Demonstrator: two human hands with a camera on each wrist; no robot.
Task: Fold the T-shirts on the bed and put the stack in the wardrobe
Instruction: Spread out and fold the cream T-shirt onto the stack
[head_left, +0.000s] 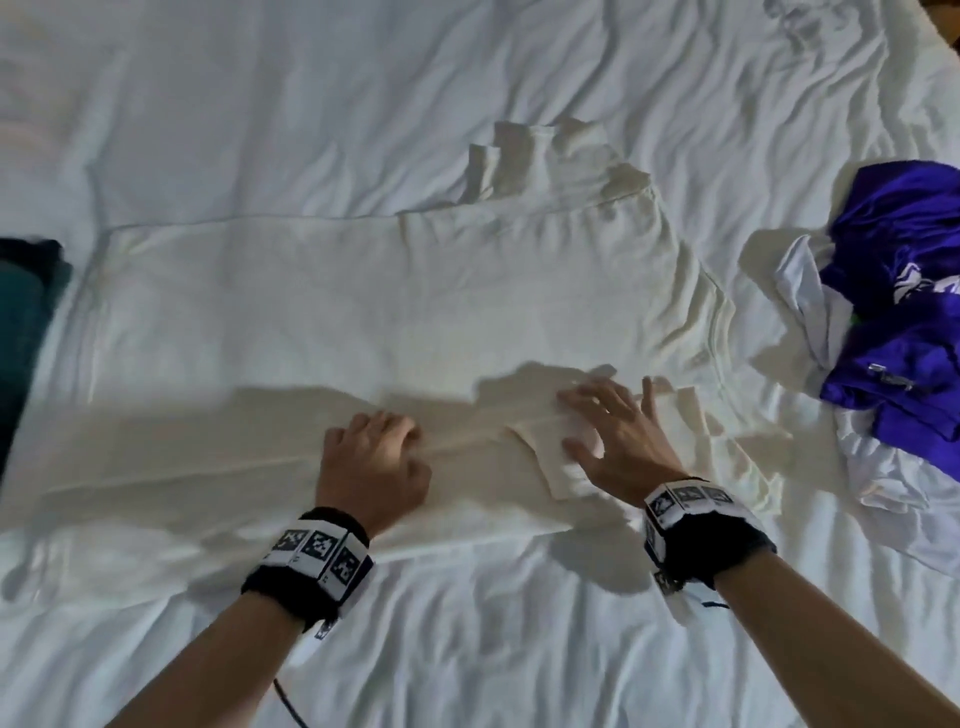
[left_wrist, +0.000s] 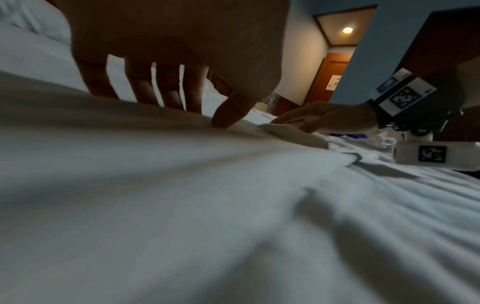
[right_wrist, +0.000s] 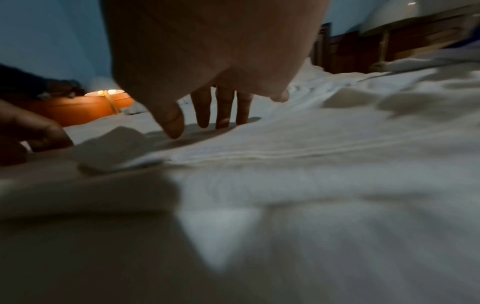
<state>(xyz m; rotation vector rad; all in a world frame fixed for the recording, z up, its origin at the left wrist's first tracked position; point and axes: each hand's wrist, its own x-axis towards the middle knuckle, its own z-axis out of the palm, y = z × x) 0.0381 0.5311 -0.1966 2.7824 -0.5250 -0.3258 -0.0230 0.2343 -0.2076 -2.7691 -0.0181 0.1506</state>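
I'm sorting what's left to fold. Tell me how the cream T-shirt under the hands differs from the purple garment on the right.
The cream T-shirt lies spread flat, its near edge folded over; the purple garment sits crumpled in a heap with white cloth. The cream one looks plain; the purple one carries white print. The left hand and right hand press on the cream shirt; nothing touches the purple one. Both lie on the white bed sheet.

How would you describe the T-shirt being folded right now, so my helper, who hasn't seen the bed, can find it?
On the white bed, find the big cream T-shirt spread flat mid-mattress, under both hands. Unlike the crumpled purple and white clothes heaped at the right edge, it lies smoothed out, one sleeve folded in.
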